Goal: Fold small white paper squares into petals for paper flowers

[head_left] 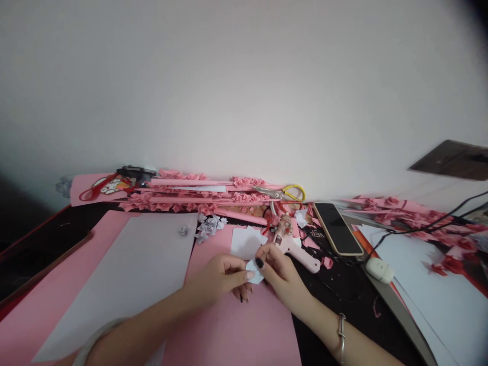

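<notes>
Reference = pink glue gun (302, 256), lying on its side. Both my hands are on the near side of it. Left hand (217, 278) is left of and nearer than the gun, thumb pressed over the fingers, pinching the white paper piece (254, 274) by its left edge. Right hand (284, 279) is just on the near side of the gun's handle, thumb and index pinching the same piece at its upper right; can't tell if the hand touches the gun. So 2 hands on 1 piece, held just left and near side of the gun, above the pink sheet (232, 335). Small white sheet (244, 242) just left of the gun, partly behind my fingers. Folded white paper bits (209, 229) further left, bunched up; 1 loose folded bit (183, 230) beyond those, on the large white sheet (141, 269), well left of the gun. Pink paper flowers (209, 209) on the far side, to the gun's left. Scissors (293, 193) with yellow handles on the far side. Phone (337, 229) right of the gun, screen dark. White case (379, 270) further right. Pink scrap (327, 262) just right of the gun's handle end.
</notes>
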{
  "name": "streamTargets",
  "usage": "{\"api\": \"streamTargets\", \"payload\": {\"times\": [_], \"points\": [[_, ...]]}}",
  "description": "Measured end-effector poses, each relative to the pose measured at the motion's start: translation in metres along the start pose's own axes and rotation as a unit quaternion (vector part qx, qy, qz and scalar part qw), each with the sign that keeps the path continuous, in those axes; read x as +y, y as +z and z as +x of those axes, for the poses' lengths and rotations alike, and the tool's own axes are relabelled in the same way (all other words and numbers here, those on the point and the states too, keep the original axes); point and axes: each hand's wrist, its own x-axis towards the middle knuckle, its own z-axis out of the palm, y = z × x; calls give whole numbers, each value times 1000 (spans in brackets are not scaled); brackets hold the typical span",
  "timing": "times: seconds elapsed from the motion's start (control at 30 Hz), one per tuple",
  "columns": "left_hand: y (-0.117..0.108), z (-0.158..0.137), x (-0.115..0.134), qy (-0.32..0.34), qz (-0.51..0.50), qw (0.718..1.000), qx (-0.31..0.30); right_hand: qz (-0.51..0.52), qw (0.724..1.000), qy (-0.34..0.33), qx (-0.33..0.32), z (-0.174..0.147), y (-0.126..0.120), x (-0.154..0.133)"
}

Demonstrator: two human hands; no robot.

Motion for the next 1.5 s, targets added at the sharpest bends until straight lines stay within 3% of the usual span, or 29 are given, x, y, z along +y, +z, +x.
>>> {"api": "streamTargets", "payload": {"times": [0.13,0.27,0.7,0.87,1.07,1.2,1.27,1.5], "points": [[4,-2,1,3,19,1000,3,-67,996,14,-61,2,-1,1],[5,-2,-1,4,32,999,2,-33,992,31,-118,4,-3,1],[4,-3,-4,7,39,999,-15,-35,993,22,-108,1,-3,1],[6,-3,-10,3,70,997,-22,-46,987,20,-156,0,-1,-6],[7,-2,-5,7,66,998,-4,-67,994,24,-86,0,0,0],[5,-1,-1,20,32,999,34,41,997,20,56,0,2,3],[3,0,0,40,43,996,63,80,992,19,96,-1,3,3],[-1,-1,0,51,68,989,124,137,986,68,68,-4,4,4]]}}
